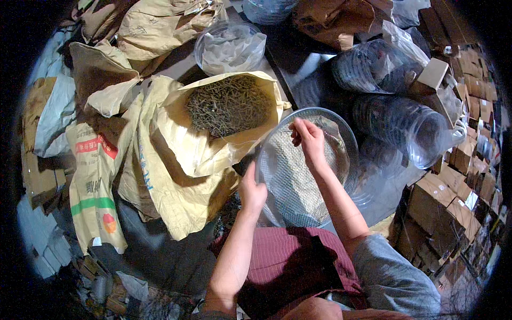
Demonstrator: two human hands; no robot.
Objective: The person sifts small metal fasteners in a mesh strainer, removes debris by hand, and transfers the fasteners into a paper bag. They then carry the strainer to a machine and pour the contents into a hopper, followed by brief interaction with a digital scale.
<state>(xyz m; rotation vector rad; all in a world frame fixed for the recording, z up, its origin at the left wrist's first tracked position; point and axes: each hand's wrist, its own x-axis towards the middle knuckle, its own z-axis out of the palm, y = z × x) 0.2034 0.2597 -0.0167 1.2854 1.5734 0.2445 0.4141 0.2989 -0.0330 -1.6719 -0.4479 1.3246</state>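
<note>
Clasping the sieve [295, 200] by its left rim, the left hand [253, 192] has it right of the grip; the right hand [309, 137] curls over the far mesh, whether pinching anything I cannot tell.

Printed characters [88, 184] stand on the green-striped sack [95, 204] — blue lettering [145, 172] on the yellow sack [181, 213].

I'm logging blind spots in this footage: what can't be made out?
All in the head view:
Right hand: anything pinched is too small or hidden by its curled fingers.
Left hand: some fingertips hidden by the hand or sieve.
Sack bottom: covered by stalks.
Topmost tub: cut off by the upper edge.
</note>
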